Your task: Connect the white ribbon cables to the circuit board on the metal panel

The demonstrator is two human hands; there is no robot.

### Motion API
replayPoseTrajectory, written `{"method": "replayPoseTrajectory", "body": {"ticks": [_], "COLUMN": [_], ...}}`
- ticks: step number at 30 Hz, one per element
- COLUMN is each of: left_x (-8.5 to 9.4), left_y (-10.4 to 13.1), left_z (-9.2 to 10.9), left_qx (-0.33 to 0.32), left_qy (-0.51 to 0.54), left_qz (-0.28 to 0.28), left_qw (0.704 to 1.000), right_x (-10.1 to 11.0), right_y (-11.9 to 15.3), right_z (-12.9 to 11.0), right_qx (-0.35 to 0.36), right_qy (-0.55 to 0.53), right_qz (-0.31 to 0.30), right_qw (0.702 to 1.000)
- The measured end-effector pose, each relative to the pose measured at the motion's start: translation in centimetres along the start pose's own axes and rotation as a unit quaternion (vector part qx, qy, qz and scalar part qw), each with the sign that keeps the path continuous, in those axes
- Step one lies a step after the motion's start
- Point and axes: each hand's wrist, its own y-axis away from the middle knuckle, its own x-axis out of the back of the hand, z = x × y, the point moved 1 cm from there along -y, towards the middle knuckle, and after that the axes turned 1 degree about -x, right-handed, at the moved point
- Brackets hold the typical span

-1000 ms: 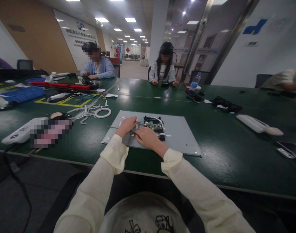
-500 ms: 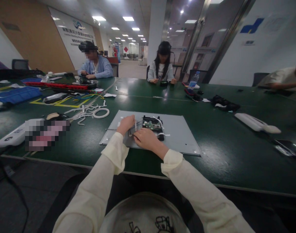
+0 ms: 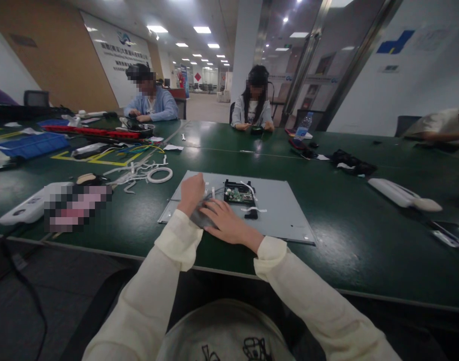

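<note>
A flat grey panel [image 3: 278, 200] lies on the table right in front of me. On its middle sits a black frame with a green circuit board [image 3: 239, 194], and white tape strips [image 3: 256, 210] are stuck over its lower part. Thin grey cables [image 3: 217, 191] run from the board toward my hands. My left hand [image 3: 192, 191] is curled closed over the panel's left part; its fingertips are hidden, so what it grips cannot be seen. Beside it my right hand [image 3: 227, 223] rests low over the panel's near edge, fingers stretched out toward the left hand.
A white tape roll [image 3: 159, 174] and loose white strips [image 3: 133, 173] lie to the left. Further left are a blue tray [image 3: 33, 145] and a white power bank-like device [image 3: 33, 203]. Another white device [image 3: 398, 193] lies at right. Two people sit across the table.
My left hand has shifted slightly and turned into a more closed shape. The right hand has moved off the board's lower end, toward me, with its fingers now spread flatter.
</note>
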Motion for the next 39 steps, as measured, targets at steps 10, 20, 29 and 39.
{"method": "replayPoseTrajectory", "body": {"ticks": [10,20,29,39], "left_x": [0.8,0.4,-0.2,-0.4], "left_y": [0.5,0.8,1.0,0.7], "left_z": [0.7,1.1,1.7,1.8], "left_qx": [-0.016,-0.065,-0.089,-0.085], "left_qy": [-0.049,-0.009,0.033,0.009], "left_qz": [0.065,0.024,-0.006,-0.018], "left_qw": [0.997,0.998,0.995,0.996], "right_x": [-0.5,-0.1,2.7,4.4], "right_y": [-1.5,0.6,7.2,12.0], "right_z": [5.5,17.7,26.7,31.2], "right_qx": [-0.162,-0.405,-0.550,-0.603], "right_qy": [0.051,0.098,0.083,0.102], "right_qz": [-0.044,-0.011,0.030,0.027], "right_qw": [0.984,0.909,0.830,0.791]}}
